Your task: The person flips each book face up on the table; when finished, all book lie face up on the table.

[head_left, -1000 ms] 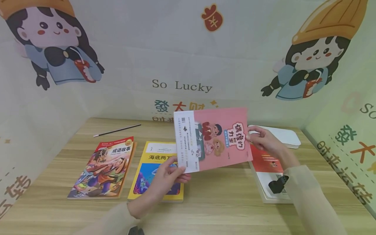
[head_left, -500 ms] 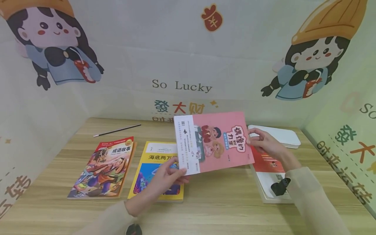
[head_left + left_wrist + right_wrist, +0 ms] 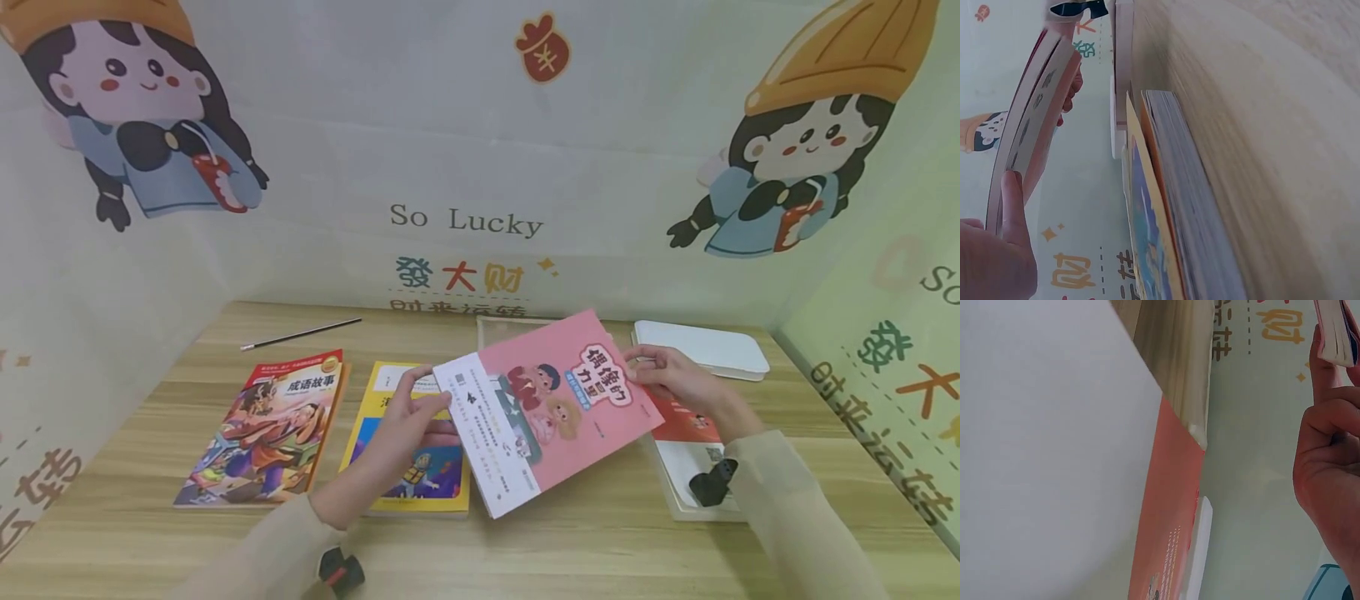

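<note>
The left hand (image 3: 396,429) and right hand (image 3: 681,380) pinch the pink book (image 3: 551,429). Its long axis runs slantwise between them.

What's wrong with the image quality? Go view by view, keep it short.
Head: even light, title on the pink book readable, right wall greenish; left wrist: sideways, table grain soft; right wrist: sideways, white-and-red book looming, white part greyish.
</note>
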### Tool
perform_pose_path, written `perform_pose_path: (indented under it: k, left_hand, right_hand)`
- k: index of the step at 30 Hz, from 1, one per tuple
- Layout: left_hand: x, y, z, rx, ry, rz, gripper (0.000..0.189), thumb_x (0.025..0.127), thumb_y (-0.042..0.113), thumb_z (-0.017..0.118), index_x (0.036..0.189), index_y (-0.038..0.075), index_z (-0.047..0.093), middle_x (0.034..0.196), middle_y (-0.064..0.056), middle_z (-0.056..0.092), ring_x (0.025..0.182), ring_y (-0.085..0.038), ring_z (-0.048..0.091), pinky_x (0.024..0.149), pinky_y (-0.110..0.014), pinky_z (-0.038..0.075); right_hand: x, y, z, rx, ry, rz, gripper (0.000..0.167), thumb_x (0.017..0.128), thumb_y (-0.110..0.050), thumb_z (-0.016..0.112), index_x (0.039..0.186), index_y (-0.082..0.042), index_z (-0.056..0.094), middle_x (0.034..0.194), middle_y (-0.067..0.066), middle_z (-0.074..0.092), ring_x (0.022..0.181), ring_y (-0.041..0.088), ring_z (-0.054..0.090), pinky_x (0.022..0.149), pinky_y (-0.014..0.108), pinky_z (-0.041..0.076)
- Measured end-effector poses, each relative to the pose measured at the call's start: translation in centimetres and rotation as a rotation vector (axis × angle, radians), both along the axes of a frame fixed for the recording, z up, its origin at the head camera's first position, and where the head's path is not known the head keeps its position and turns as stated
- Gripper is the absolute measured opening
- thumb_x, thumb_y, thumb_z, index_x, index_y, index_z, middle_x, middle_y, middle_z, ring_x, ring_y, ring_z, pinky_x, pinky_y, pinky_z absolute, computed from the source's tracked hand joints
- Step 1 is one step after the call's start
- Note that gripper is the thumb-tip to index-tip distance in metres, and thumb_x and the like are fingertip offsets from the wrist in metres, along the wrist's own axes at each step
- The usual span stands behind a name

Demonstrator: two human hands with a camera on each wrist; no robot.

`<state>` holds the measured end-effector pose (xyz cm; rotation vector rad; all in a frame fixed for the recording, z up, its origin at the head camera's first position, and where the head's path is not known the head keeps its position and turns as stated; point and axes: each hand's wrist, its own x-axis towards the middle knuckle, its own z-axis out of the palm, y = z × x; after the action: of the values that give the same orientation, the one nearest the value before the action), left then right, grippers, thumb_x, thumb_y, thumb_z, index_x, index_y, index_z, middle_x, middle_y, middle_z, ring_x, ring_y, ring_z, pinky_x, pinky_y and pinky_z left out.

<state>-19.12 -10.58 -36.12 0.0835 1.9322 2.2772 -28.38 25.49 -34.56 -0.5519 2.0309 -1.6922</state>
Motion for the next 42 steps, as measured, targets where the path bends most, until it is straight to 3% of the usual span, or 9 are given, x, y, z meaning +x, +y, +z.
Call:
perform_pose_path:
  k: [6,13,17,21,26,33,37,42]
  left_hand:
    - [0.1,-0.2,0.1,0.020,0.008,-0.001,0.042,0.093,0.014,0.044,0.132,0.019,0.028,0.103,-0.019,0.058,0.073,-0.030,0.063,0.067,-0.039,0.052]
    - [0.1,-0.5,-0.2,0.001,-0.011,-0.032,0.032,0.091,0.013,0.049,0.121,0.006,0.043,0.102,-0.019,0.058,0.080,-0.028,0.062,0.069,-0.034,0.052]
    - [0.2,-0.9,-0.5,-0.050,-0.023,-0.075,0.033,0.086,0.010,0.057,0.116,-0.001,0.048,0.098,-0.018,0.061,0.082,-0.027,0.062,0.075,-0.037,0.050]
    - [0.2,-1.3,-0.8,-0.137,-0.012,-0.144,0.035,0.082,0.011,0.063,0.111,-0.002,0.051,0.091,-0.017,0.063,0.080,-0.029,0.062,0.076,-0.040,0.049]
    - [0.3,-1.5,-1.3,-0.233,0.021,-0.303,0.036,0.079,0.013,0.066,0.108,-0.003,0.050,0.085,-0.015,0.064,0.076,-0.028,0.063,0.071,-0.038,0.051]
    - [1.1,-0.9,-1.6,-0.282,0.063,-0.480,0.040,0.080,0.005,0.064,0.116,0.001,0.046,0.079,-0.019,0.063,0.072,-0.029,0.062,0.067,-0.036,0.052]
    - [1.3,-0.6,-1.8,-0.348,0.085,-0.520,0.047,0.080,0.007,0.065,0.121,0.004,0.043,0.076,-0.015,0.064,0.070,-0.026,0.063,0.066,-0.033,0.052]
    - [1.6,-0.1,-2.2,-0.397,0.087,-0.522,0.051,0.078,0.007,0.066,0.123,0.006,0.042,0.073,-0.011,0.064,0.067,-0.024,0.063,0.063,-0.032,0.053]
  right_hand:
    - [-0.2,0.1,0.0,-0.002,-0.023,0.026,0.020,0.090,-0.003,0.046,0.110,0.000,0.044,0.088,0.007,0.064,0.078,0.018,0.061,0.069,0.030,0.051]
    - [-0.4,0.4,0.1,0.031,-0.021,0.056,0.017,0.090,-0.004,0.045,0.107,-0.001,0.047,0.087,0.007,0.064,0.070,0.015,0.060,0.064,0.029,0.052]
    - [-0.7,0.6,0.4,0.075,-0.029,0.054,0.021,0.090,-0.006,0.045,0.110,0.000,0.047,0.088,0.009,0.063,0.074,0.019,0.061,0.064,0.031,0.052]
    - [-1.2,0.7,0.7,0.096,-0.044,0.064,0.022,0.090,-0.007,0.046,0.111,-0.003,0.047,0.090,0.010,0.063,0.076,0.021,0.061,0.064,0.030,0.052]
    - [-1.9,0.7,1.1,0.097,-0.065,0.106,0.020,0.090,-0.006,0.046,0.110,-0.004,0.049,0.090,0.014,0.062,0.074,0.024,0.062,0.060,0.030,0.052]
    - [-2.9,-0.1,0.9,0.191,-0.118,0.090,0.026,0.089,-0.009,0.049,0.113,0.001,0.049,0.092,0.020,0.060,0.075,0.028,0.061,0.064,0.035,0.052]
    - [-3.3,-0.7,0.6,0.199,-0.177,0.078,0.023,0.089,-0.009,0.049,0.110,-0.001,0.052,0.093,0.021,0.060,0.077,0.030,0.061,0.067,0.037,0.052]
    - [-4.1,-1.4,-0.2,0.258,-0.090,0.108,0.022,0.086,-0.004,0.051,0.105,0.005,0.054,0.086,0.018,0.062,0.073,0.025,0.061,0.064,0.031,0.052]
